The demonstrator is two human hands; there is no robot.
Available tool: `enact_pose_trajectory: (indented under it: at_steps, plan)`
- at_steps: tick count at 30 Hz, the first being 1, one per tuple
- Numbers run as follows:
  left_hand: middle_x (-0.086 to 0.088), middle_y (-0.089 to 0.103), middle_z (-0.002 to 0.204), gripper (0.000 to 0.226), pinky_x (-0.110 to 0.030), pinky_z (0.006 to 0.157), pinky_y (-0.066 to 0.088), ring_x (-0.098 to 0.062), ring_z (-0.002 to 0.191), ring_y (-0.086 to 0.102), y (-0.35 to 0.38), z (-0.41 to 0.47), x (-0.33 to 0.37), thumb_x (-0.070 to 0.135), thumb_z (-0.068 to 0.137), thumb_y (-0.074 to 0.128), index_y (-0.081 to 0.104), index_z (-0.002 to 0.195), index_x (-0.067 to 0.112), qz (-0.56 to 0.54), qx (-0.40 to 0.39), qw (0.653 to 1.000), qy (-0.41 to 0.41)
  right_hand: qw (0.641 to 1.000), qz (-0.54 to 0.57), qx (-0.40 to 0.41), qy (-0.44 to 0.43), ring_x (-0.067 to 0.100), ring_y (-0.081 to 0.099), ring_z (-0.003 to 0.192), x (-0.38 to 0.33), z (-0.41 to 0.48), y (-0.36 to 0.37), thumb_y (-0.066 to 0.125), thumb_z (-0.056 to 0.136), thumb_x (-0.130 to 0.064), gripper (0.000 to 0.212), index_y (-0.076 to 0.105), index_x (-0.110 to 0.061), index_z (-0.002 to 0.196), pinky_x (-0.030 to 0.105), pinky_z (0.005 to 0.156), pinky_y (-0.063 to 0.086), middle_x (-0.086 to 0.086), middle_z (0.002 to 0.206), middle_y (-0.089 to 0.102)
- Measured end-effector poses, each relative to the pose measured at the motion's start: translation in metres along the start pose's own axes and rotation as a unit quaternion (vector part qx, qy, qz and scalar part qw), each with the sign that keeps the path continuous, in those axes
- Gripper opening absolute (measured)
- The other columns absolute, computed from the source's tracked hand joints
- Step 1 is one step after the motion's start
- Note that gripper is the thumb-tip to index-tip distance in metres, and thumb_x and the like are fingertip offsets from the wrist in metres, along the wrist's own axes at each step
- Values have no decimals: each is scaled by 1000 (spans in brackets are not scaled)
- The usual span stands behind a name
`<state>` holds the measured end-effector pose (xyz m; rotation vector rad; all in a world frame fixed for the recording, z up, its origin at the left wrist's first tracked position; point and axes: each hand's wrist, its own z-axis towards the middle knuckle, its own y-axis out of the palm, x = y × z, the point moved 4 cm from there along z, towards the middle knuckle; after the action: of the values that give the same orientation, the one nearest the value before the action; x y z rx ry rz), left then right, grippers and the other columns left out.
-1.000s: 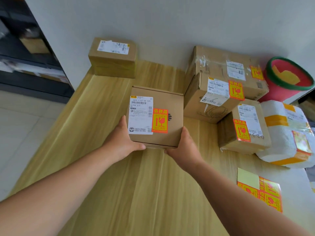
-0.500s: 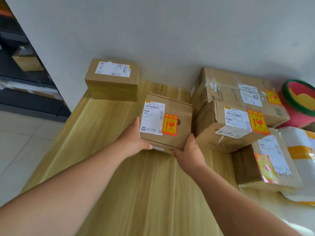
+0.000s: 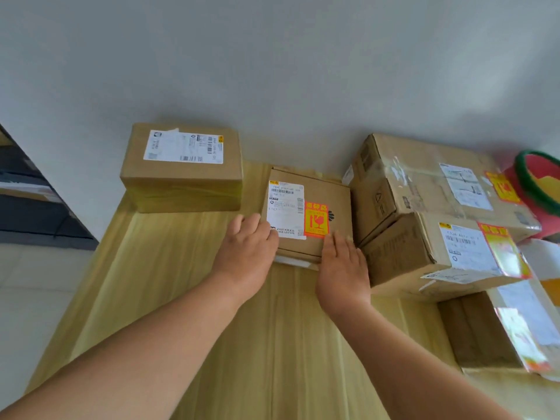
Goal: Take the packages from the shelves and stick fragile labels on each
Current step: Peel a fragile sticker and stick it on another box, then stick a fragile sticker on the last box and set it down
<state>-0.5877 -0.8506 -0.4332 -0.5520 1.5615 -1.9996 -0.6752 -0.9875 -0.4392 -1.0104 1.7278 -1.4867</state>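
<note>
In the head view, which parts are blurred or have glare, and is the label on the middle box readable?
Head view: the right-edge boxes smear with motion blur and glare; the middle box is sharper, its fragile sticker clear, small print unreadable; wide-angle lens bends the table edges.
</note>
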Motion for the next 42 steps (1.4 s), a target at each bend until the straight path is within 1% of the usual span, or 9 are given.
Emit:
enact_pose_trajectory:
  at_steps: [9, 14, 17, 24, 28, 31, 34, 36, 42]
  plan:
    - [-2, 57, 108, 40, -44, 110, 18, -28, 111, 44, 11, 56, -16, -2, 80, 47, 56, 115, 12, 3, -64, 998, -16, 1000, -9, 10, 12, 24, 6, 147, 7, 66, -14, 35, 96, -10, 63, 7, -11, 153, 38, 120, 9, 8, 161, 8]
    - [-2, 54, 124, 31, -38, 105, 16, -25, 121, 40, -1, 49, -24, 16, 90, 53, 54, 121, 17, -73, -36, 996, -34, 997, 66, 24, 23, 24, 10, 147, -22, 58, -31, 46, 96, -16, 65, 13, -16, 152, 40, 118, 13, 5, 160, 11]
    - [-7, 35, 149, 47, -39, 112, 12, -26, 138, 25, -24, 28, -50, 28, 94, 51, 42, 139, 16, -100, -19, 992, -79, 989, 136, 48, -45, 24, 12, 147, -62, 52, -45, 45, 98, -18, 61, 16, -13, 151, 39, 117, 14, 7, 159, 14]
    - [-12, 20, 156, 64, -44, 115, 12, -31, 143, 14, -58, -13, -152, 36, 91, 57, 31, 145, 14, -70, 43, 971, -225, 957, 273, 27, -93, 21, 25, 143, -148, 64, -61, 54, 94, -26, 69, 17, -13, 151, 32, 113, 24, 2, 158, 19]
    - [-12, 7, 159, 89, -44, 115, 16, -30, 145, 10, -53, -31, -192, 41, 87, 62, 6, 151, 14, -166, 1, 905, -392, 947, 314, -20, -61, 22, 44, 128, -164, 70, -60, 58, 92, -24, 63, 28, -16, 147, 31, 92, 39, 1, 152, 31]
    - [-7, 47, 139, 70, -41, 94, 45, -29, 121, 50, -43, -39, -198, 42, 85, 64, 30, 140, 16, -338, -50, 814, -469, 930, 364, -34, -44, 21, 54, 114, -165, 66, -61, 61, 88, -18, 57, 36, -22, 140, 31, 87, 46, 0, 138, 47]
    - [1, 59, 112, 49, -35, 76, 48, -23, 96, 59, -54, -58, -189, 42, 84, 64, 45, 123, 19, -360, -19, 801, -479, 922, 385, -37, -23, 23, 58, 102, -159, 50, -63, 61, 84, -14, 49, 42, -23, 129, 33, 75, 49, 3, 125, 55]
    - [4, 60, 107, 49, -35, 76, 50, -20, 92, 59, -64, -78, -176, 44, 83, 64, 46, 122, 21, -371, -5, 793, -483, 923, 381, -40, -13, 24, 55, 112, -151, 33, -61, 63, 85, -19, 59, 36, -17, 137, 40, 87, 51, 5, 133, 53]
    - [3, 53, 133, 63, -44, 95, 47, -22, 117, 53, -89, -145, -120, 49, 87, 56, 35, 140, 23, -363, 8, 777, -514, 903, 425, -57, 3, 18, 47, 127, -125, -43, -60, 64, 89, -20, 78, 18, -17, 152, 41, 104, 43, -2, 144, 43]
